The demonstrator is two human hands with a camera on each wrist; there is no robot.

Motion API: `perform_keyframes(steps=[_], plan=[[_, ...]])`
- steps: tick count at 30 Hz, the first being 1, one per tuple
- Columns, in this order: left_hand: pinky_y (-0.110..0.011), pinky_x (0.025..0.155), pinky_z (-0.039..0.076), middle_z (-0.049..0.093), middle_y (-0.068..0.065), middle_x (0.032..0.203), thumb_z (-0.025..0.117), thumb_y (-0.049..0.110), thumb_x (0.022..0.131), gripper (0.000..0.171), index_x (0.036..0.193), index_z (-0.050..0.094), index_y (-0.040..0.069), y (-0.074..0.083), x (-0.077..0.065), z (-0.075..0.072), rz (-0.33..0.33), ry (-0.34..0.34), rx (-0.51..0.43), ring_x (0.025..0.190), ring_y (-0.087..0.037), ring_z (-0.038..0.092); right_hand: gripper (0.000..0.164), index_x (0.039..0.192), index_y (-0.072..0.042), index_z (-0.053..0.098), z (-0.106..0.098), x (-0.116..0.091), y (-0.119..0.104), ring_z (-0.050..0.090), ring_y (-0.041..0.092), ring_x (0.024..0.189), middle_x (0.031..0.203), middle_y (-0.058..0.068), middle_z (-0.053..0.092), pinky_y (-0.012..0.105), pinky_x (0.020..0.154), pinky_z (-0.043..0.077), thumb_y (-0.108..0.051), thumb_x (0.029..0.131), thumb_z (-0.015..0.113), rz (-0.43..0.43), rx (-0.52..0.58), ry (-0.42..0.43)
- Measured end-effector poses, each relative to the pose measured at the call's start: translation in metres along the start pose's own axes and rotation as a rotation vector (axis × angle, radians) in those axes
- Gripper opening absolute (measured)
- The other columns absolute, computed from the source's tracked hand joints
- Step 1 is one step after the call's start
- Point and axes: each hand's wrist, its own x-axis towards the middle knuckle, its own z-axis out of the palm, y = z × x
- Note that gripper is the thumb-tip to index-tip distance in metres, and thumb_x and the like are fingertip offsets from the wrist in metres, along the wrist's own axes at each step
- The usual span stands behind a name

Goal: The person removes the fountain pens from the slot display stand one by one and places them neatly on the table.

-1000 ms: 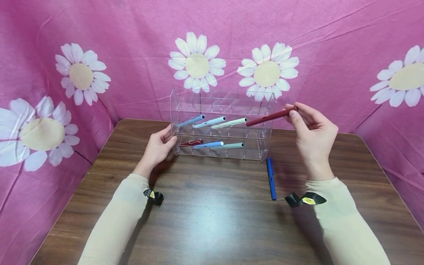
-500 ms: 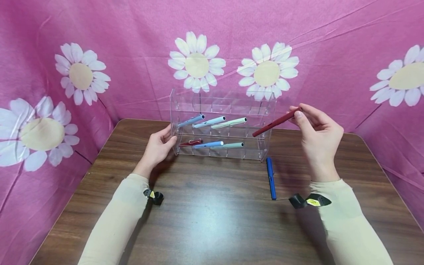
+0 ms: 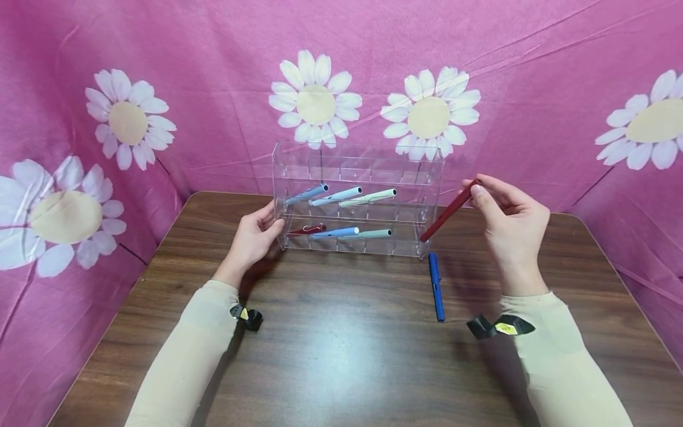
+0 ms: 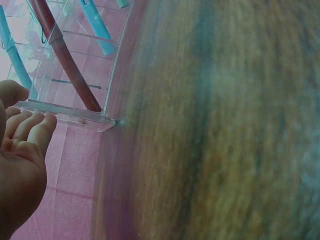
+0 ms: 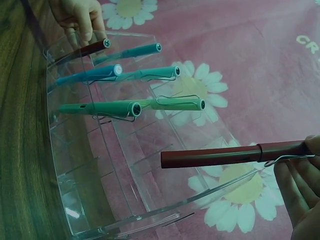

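A clear acrylic pen rack (image 3: 408, 246) stands at the back of the table. My left hand (image 3: 249, 242) holds its left side panel between thumb and fingers. In my right hand (image 3: 514, 231), just right of the rack, a dark red pen (image 3: 450, 210) is pinched near its clip end. Its free end slants down and left, by the rack's lower right corner; the right wrist view shows that end in front of bare slots. The middle tier bears a blue pen (image 3: 308, 194), a light blue pen (image 3: 337, 197) and a pale green pen (image 3: 369, 198).
On the lower tier lie another dark red pen (image 3: 306, 230), a brighter blue pen (image 3: 336, 232) and a green pen (image 3: 376, 233). One dark blue pen (image 3: 436, 287) lies on the wooden table (image 3: 331, 356) in front of the rack's right corner. Pink flowered cloth (image 3: 224, 118) hangs behind.
The dark red pen's free end has swung down and right, from the middle tier's height to the lower tier's. My right hand has shifted slightly right and down. The left hand keeps its place.
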Motion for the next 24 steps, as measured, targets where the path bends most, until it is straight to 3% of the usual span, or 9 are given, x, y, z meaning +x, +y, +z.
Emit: perform_keyframes(steps=[24], plan=[[-0.009,0.099,0.053,0.054,-0.033,0.152,0.057,-0.008,0.104,0.057,0.159,0.041,-0.011,-0.001,0.0,0.001,0.012,0.001,-0.004,0.142,-0.045,0.056,0.025,0.115,0.012,0.079,-0.022,-0.01,0.019,0.08,0.01,0.08,0.09,0.002,0.085,0.018,0.076,0.064,0.005,0.091,0.082,0.082,-0.086,0.051]])
